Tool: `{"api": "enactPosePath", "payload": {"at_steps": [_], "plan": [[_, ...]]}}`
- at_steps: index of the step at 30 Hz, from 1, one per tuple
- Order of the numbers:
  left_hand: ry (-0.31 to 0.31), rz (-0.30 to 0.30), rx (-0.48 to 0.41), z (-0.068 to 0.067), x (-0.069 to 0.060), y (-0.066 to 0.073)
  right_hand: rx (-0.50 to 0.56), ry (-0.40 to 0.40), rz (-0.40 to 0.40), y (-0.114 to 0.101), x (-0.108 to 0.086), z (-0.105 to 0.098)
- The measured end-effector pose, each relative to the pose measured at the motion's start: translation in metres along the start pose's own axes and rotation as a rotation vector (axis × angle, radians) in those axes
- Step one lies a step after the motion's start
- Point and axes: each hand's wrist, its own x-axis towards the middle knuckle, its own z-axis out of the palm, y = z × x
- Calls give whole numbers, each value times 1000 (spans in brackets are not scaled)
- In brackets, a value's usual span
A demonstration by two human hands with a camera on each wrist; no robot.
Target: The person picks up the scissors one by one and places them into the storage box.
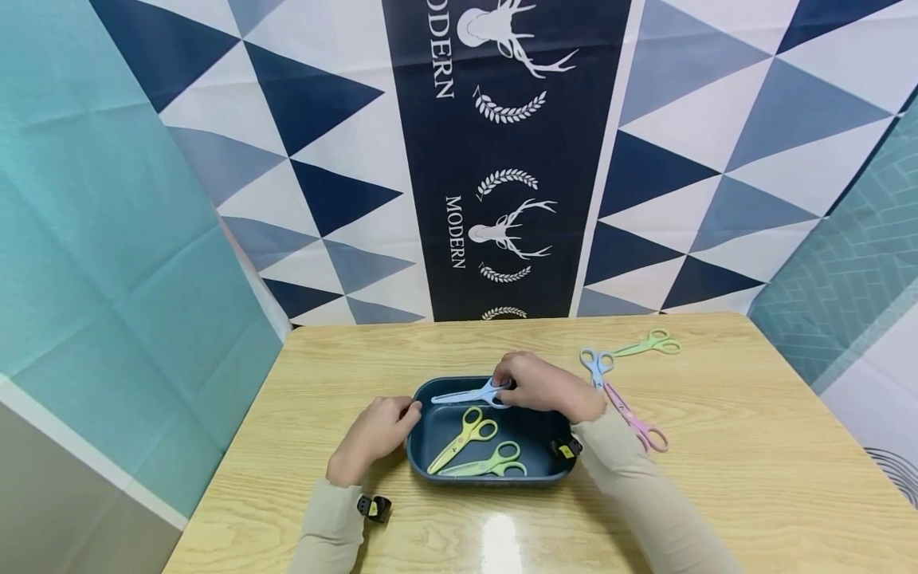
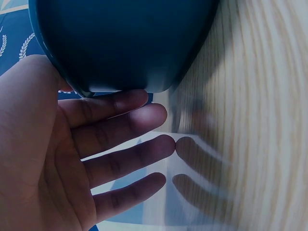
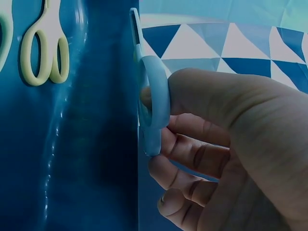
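Note:
A dark blue tray (image 1: 541,481) stands on the table; yellow scissors (image 1: 464,440) and green scissors (image 1: 488,465) lie inside it. My right hand (image 1: 534,384) pinches the handle of light blue scissors (image 1: 462,395) at the tray's far side. In the right wrist view these blue scissors (image 3: 159,91) stand on edge between thumb and fingers of the right hand (image 3: 216,139). My left hand (image 1: 380,430) is at the tray's left end. In the left wrist view the left hand's (image 2: 86,144) thumb is at the tray's (image 2: 125,43) rim, partly hidden, and its fingers are extended beside the outer wall.
On the wooden table (image 1: 753,478), right of the tray, lie another pair of blue scissors (image 1: 597,365), pink scissors (image 1: 634,418) and green scissors (image 1: 651,343), close together. A patterned cloth (image 1: 358,199) hangs behind the table.

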Motion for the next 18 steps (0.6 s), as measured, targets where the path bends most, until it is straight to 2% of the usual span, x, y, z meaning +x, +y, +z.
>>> {"api": "enactPosePath", "payload": {"at_steps": [18], "plan": [[2, 9, -1, 2, 0, -3, -21, -28, -7, -4, 2, 11]]}}
